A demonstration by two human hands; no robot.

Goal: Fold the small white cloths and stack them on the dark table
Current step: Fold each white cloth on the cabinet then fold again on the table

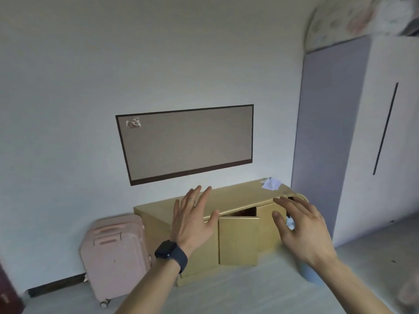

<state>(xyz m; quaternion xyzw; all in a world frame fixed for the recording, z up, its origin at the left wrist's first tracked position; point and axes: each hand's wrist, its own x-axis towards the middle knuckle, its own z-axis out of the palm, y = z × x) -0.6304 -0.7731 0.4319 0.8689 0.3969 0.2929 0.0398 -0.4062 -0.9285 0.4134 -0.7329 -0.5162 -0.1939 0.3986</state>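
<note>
While both hands are held up empty, nothing is folded yet.
The left hand [192, 219] and the right hand [301, 230] are raised with fingers straight and spread, and nothing is grasped; probably they are shown so before work is begun; small white cloths [271, 183], as they seem to be, are seen lying on the far right end of the yellow cabinet [238, 198], well apart from both hands; the dark table is not seen, so a carry is judged necessary.
</note>
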